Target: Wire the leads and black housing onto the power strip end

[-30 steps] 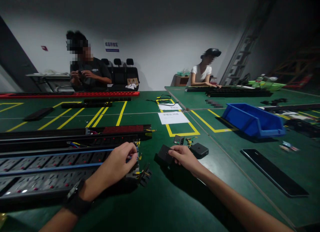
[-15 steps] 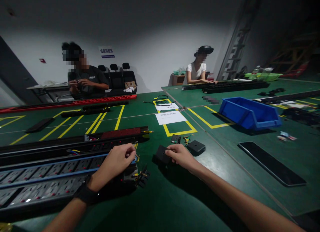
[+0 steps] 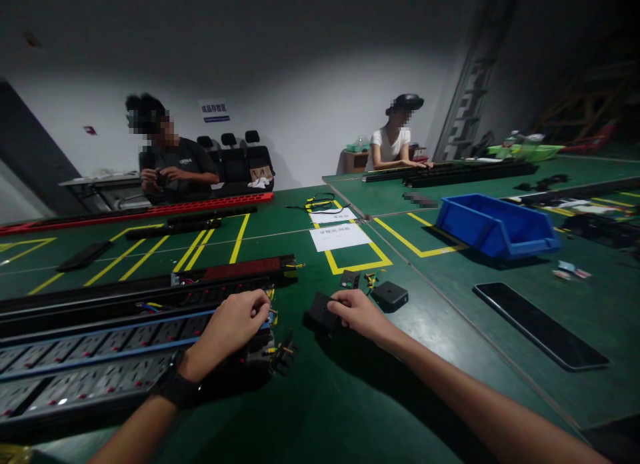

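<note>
My left hand (image 3: pixel 240 321), with a black band on its wrist, rests at the right end of a blue-edged power strip (image 3: pixel 133 337). Its fingers are curled closed, and what they grip is hidden; yellow wire ends show beside them. My right hand (image 3: pixel 363 314) pinches a small black square plastic box (image 3: pixel 321 312) between thumb and fingers, just above the table and apart from the strip. Behind that hand lie a second black box (image 3: pixel 391 296), a flat black plate (image 3: pixel 350 279) and a few yellow-green wires (image 3: pixel 371 279). Another power strip (image 3: pixel 93 387) runs along the near side.
A blue bin (image 3: pixel 500 227) and a black phone (image 3: pixel 537 324) are on the right of the green table (image 3: pixel 320 397). Paper labels (image 3: pixel 340 237) lie within yellow tape. Two people (image 3: pixel 175 164) work across the table, near a long red rail (image 3: pixel 200 202) and black rails (image 3: pixel 470 175).
The view has shifted very slightly. The black box in my right hand is tilted a little differently; my left hand stays at the strip's end.
</note>
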Available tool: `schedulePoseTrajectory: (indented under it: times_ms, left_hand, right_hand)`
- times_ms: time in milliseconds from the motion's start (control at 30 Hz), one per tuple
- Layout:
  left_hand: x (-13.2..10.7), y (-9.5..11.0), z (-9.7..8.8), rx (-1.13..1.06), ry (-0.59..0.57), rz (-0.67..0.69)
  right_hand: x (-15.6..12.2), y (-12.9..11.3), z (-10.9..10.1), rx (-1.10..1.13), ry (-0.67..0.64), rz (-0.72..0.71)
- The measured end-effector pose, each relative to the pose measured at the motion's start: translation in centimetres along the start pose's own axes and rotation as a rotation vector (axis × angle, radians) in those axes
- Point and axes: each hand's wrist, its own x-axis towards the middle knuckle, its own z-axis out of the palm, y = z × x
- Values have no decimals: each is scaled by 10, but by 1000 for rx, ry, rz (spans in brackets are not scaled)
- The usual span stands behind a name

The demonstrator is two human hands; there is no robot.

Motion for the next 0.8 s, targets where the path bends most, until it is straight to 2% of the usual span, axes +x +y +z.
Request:
schedulePoseTrajectory:
  times_ms: [133, 367, 567, 800]
  left_hand:
    - [-1, 4, 0, -18, -25, 18]
    - [3, 8, 0, -85, -74, 158]
    - [-1, 7, 4, -130, -16, 156]
    - [-9, 7, 16, 30, 74, 166]
  right_hand:
    - [0, 0, 0, -6, 1, 0]
    - [0, 0, 0, -8, 4, -15]
    - [0, 2, -1, -11, 3, -11]
    - [0, 2, -2, 0, -3, 29]
